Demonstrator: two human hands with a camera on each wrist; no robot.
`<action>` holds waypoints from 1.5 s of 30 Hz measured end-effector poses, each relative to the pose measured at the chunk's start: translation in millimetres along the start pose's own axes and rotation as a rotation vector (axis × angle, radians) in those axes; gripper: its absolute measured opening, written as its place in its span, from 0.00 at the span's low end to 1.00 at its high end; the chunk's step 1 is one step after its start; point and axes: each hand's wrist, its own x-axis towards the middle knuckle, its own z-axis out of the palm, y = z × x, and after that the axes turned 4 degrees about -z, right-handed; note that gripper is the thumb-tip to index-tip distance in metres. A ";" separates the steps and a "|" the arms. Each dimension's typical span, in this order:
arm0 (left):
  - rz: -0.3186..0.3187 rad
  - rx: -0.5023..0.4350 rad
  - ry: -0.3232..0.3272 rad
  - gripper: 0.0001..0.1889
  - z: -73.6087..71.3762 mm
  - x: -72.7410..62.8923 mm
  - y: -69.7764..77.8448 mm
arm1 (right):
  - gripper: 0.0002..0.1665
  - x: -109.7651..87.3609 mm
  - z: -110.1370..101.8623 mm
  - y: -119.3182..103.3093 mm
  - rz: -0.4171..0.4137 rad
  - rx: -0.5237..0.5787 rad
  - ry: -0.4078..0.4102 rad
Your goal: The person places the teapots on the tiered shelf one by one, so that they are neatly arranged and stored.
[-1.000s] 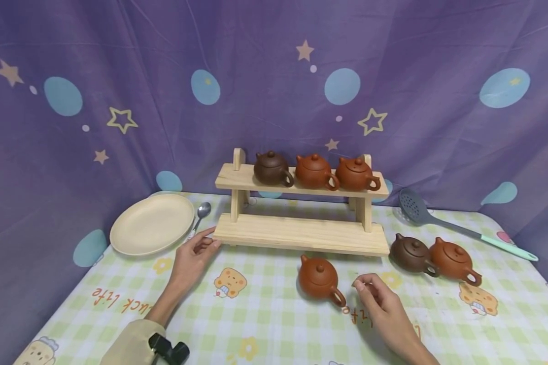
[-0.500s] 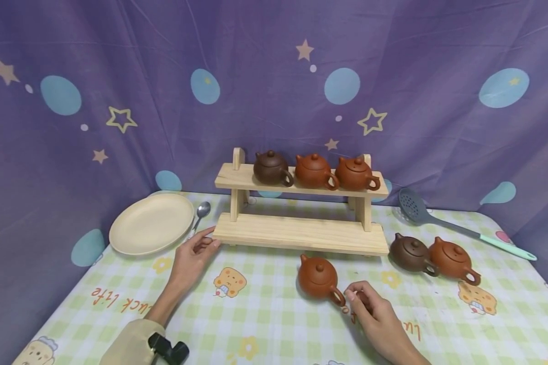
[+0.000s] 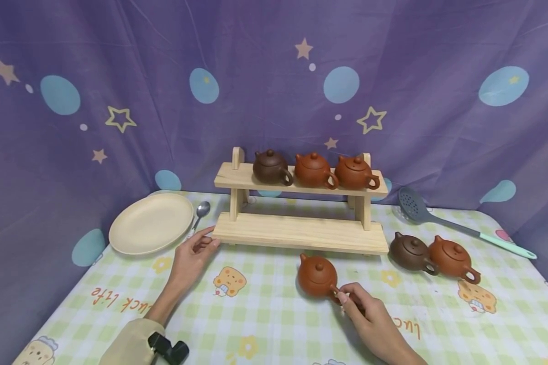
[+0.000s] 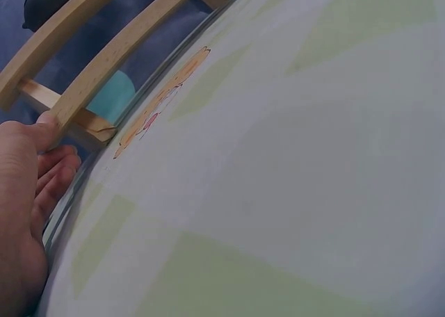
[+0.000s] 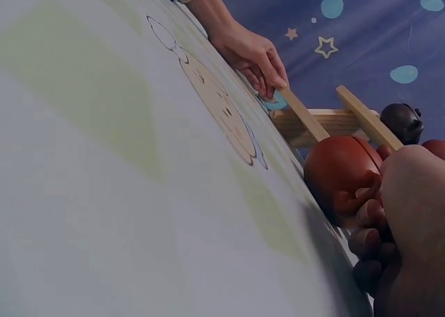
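Note:
A reddish-brown teapot [image 3: 317,277] stands on the tablecloth in front of a two-tier wooden shelf [image 3: 297,234]. My right hand [image 3: 370,320] pinches the teapot's handle between thumb and fingers; in the right wrist view the fingers partly cover that handle. At the shelf's lower left corner, my left hand [image 3: 191,259] holds the end of the bottom board, thumb against the board and fingers curled below, as the left wrist view shows. On the upper tier sit a dark brown teapot [image 3: 271,167] and two reddish-brown teapots, one in the middle [image 3: 312,171] and one at right [image 3: 353,173].
Right of the shelf, a dark brown teapot [image 3: 410,252] and a reddish-brown teapot [image 3: 451,258] stand close together. Behind them lies a slotted skimmer [image 3: 454,225] with a mint handle. At left are a cream plate [image 3: 151,224] and a spoon [image 3: 202,211]. A purple curtain hangs behind.
My right hand has moved left to the front teapot and taken its handle between thumb and fingers. The left hand stays at the shelf's corner. The teapots stand where they were.

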 end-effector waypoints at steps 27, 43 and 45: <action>-0.009 0.008 -0.015 0.24 -0.9 -1.5 0.9 | 0.11 6.5 4.3 2.5 0.043 -0.002 -0.070; 0.015 0.017 -0.005 0.24 -0.2 -0.4 0.8 | 0.06 4.8 5.6 6.8 -0.116 -0.041 -0.027; 0.020 0.011 -0.004 0.24 -0.4 -0.1 0.7 | 0.06 4.6 6.1 8.9 -0.171 -0.048 -0.015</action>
